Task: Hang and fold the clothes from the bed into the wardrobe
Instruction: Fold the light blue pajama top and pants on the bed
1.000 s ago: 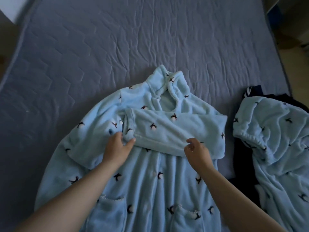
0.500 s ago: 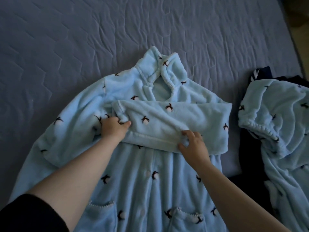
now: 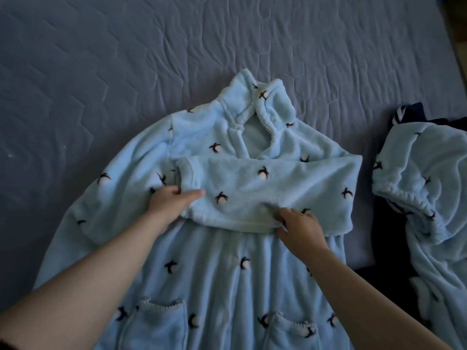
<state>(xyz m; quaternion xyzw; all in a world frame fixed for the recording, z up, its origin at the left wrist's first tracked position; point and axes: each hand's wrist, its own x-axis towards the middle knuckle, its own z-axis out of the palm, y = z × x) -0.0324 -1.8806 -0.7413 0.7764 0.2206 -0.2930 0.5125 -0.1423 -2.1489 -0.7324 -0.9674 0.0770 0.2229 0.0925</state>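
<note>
A light blue fleece robe (image 3: pixel 222 279) with small dark and white motifs lies flat, front up, on the bed, collar away from me. Its right sleeve (image 3: pixel 273 195) is folded across the chest toward the left. My left hand (image 3: pixel 171 202) grips the cuff end of that sleeve, thumb on top. My right hand (image 3: pixel 300 226) pinches the sleeve's lower edge near the middle. The other sleeve spreads out at the left. Two pockets show near the bottom.
The bed has a grey-blue quilted cover (image 3: pixel 126 72). At the right lies a second light blue fleece garment (image 3: pixel 424 188), crumpled over dark navy clothing (image 3: pixel 389 243). A strip of floor shows at the top right corner.
Both hands stay on the folded sleeve and have pressed it flatter across the chest. The view has moved closer over the robe.
</note>
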